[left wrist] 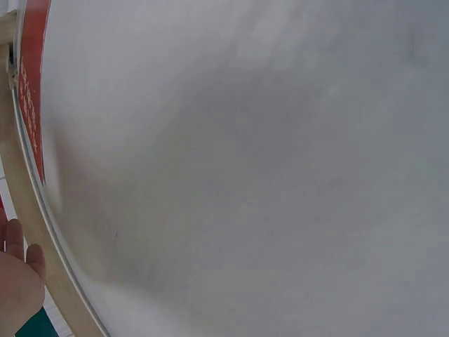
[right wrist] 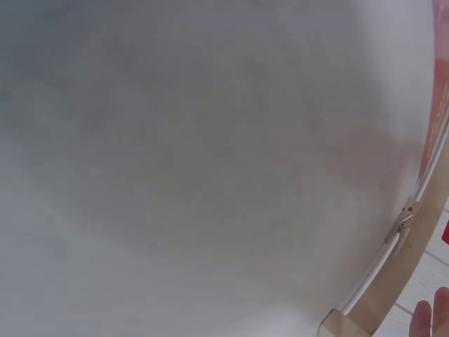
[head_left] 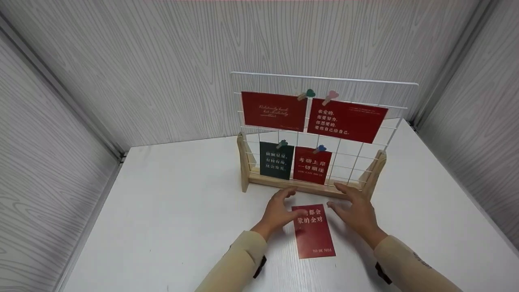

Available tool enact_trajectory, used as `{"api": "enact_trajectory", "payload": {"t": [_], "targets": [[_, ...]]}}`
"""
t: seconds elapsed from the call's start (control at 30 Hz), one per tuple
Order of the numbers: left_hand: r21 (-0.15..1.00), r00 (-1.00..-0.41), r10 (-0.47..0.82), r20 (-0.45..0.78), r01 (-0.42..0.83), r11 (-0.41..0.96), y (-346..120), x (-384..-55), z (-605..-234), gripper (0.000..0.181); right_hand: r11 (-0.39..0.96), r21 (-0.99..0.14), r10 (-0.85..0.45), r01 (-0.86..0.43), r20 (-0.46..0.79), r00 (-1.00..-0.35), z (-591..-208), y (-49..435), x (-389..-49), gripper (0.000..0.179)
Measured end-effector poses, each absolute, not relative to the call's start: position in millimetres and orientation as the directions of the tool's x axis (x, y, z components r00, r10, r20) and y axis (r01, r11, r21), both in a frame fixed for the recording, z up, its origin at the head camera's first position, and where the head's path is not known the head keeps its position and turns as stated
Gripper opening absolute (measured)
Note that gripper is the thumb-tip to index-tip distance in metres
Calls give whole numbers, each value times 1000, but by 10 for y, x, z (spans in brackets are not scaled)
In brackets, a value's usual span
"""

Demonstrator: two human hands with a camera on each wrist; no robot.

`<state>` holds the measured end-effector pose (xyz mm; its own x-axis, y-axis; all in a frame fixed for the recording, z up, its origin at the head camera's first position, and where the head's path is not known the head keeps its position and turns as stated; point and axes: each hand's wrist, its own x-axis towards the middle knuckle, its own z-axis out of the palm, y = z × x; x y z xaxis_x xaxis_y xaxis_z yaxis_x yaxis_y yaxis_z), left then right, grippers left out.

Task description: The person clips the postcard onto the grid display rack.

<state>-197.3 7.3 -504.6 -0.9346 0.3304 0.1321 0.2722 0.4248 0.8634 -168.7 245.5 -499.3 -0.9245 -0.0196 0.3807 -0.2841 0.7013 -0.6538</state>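
Note:
A red card (head_left: 316,241) with white lettering lies flat on the white table between the two hands. My left hand (head_left: 276,213) hovers at its left, fingers gently bent and thumb over the card's upper part; whether the thumb touches it I cannot tell. To the card's right is my right hand (head_left: 359,213), thumb and fingers spread apart and holding nothing. Behind them stands a white wire grid in a wooden base (head_left: 310,190). In the right wrist view a small clip (right wrist: 403,222) with a metal spring sits at the base, close to the right fingertips (right wrist: 421,319).
Clipped on the grid are two wide red cards (head_left: 275,111) above, and a dark green card (head_left: 276,160) and a red card (head_left: 312,165) below. Their pegs have green, pink and blue hearts (head_left: 321,148). Wood-grain panels (head_left: 182,61) enclose the table.

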Motion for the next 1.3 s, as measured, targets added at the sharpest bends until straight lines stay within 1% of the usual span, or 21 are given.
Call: {"api": "enact_trajectory", "payload": {"t": [0.17, 0.37, 0.53, 0.73, 0.87, 1.1, 1.3], "targets": [[837, -929, 358, 93, 268, 478, 73, -1944, -5081, 80, 699, -669, -35, -254, 323, -946, -5038, 2493, -1670, 61], [802, -919, 389, 63, 278, 529, 63, -1926, -5144, 79, 692, -682, -46, -238, 287, -957, -5094, 2512, -1657, 60], [764, -912, 402, 76, 313, 565, 42, -1918, -5174, 81, 693, -683, -51, -228, 270, -962, -5115, 2527, -1661, 59], [744, -909, 408, 77, 325, 583, 35, -1899, -5191, 82, 654, -720, -49, -230, 263, -964, -5139, 2532, -1673, 57], [739, -910, 408, 73, 324, 591, 33, -1881, -5187, 82, 635, -750, -20, -185, 223, -975, -5153, 2509, -1681, 56], [721, -906, 420, 59, 329, 609, 25, -1888, -5221, 82, 573, -813, 9, -105, 135, -991, -5170, 2450, -1704, 49], [685, -896, 438, 78, 367, 629, 24, -1904, -5244, 80, 570, -819, 19, -71, 100, -995, -5166, 2414, -1723, 44]]}}
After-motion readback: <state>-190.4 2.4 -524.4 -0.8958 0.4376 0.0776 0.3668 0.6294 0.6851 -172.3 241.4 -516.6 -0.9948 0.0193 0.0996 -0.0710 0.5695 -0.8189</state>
